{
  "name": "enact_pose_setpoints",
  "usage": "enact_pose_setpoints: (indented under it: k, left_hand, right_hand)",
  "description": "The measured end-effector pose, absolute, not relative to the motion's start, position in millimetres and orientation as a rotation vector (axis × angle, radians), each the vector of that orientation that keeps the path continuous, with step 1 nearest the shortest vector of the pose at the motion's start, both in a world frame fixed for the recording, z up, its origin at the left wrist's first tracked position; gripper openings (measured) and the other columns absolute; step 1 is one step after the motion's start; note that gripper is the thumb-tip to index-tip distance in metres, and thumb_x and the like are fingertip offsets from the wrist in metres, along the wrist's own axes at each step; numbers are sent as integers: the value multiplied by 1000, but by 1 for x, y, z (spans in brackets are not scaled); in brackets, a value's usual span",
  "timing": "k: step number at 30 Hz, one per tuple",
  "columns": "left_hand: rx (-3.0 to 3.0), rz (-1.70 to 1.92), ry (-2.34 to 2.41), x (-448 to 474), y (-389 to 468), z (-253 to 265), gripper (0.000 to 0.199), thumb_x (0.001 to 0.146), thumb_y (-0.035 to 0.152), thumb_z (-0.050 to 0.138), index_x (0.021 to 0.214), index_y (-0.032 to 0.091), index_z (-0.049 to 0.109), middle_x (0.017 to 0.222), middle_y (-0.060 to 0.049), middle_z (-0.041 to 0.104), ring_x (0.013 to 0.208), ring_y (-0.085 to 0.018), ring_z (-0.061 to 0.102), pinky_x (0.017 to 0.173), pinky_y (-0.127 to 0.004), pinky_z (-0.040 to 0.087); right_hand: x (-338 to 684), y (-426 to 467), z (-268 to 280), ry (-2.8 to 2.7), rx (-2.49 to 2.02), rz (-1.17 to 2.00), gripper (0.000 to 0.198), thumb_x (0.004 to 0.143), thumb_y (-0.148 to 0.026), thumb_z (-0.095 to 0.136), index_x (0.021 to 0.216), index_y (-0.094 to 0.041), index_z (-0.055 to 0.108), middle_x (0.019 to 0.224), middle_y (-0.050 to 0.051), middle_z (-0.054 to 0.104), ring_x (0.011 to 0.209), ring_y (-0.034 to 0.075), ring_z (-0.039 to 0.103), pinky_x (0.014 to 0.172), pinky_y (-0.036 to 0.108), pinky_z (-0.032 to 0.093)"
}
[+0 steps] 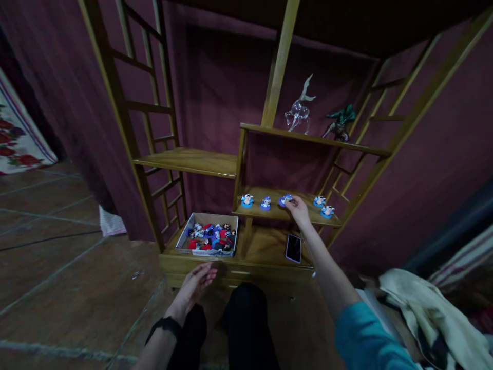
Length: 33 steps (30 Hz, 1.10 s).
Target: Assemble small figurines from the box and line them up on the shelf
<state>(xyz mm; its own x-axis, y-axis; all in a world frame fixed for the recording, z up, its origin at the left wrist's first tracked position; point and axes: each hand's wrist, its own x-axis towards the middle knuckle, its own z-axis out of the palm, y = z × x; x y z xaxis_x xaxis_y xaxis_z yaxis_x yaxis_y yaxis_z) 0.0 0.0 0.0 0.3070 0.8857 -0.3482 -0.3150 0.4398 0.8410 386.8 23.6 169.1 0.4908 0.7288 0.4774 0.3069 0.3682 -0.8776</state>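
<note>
My right hand point(298, 209) reaches to the middle shelf point(277, 211), its fingers closed on a small purple-and-white figurine point(285, 199). Left of it stand another purple figurine point(265, 203) and a blue-based one point(247, 200). To its right are two more blue-based figurines, one point(319, 201) a little behind the other point(327, 211). My left hand point(200, 281) hangs in front of the cabinet with fingers loosely curved and nothing in it. Just beyond it, an open cardboard box point(213, 253) holds several red, blue and purple figurines.
A phone point(293, 248) lies on the lowest shelf. On the upper shelf stand a clear glass deer point(299, 112) and a dark green statuette point(341, 122). A wooden post point(280, 67) rises above that shelf. Pale cloth point(431, 303) is heaped at the right.
</note>
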Motion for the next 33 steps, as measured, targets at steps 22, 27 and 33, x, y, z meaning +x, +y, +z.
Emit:
enact_pose_setpoints:
  k: [22,27,33]
  left_hand:
    - [773,799,1031,-1,12,-13,40,64,33,72,99,19,61,88,-11,71,78,-19,67,65,-26,50]
    - [750,799,1000,4,10,-12,37,65,29,72,99,18,61,88,-10,71,76,-17,67,64,-24,49]
    - [721,827,979,-1,8,-8,34,67,25,71,98,17,61,89,-10,70,75,-16,66,65,-23,50]
  right_hand:
    - [413,34,155,-1312,-1427,379,20,61,-24,68,81,-20,65,77,0,69,74,16,62,76,31,47]
    - [410,31,154,-1309,-1441,327,16,63,-22,67,79,-21,66,79,1,69,78,18,62,79,33,46]
    - [413,32,155,-1360,-1453,405,20,66,-25,63,85,-20,66,85,2,69,82,17,62,82,33,45]
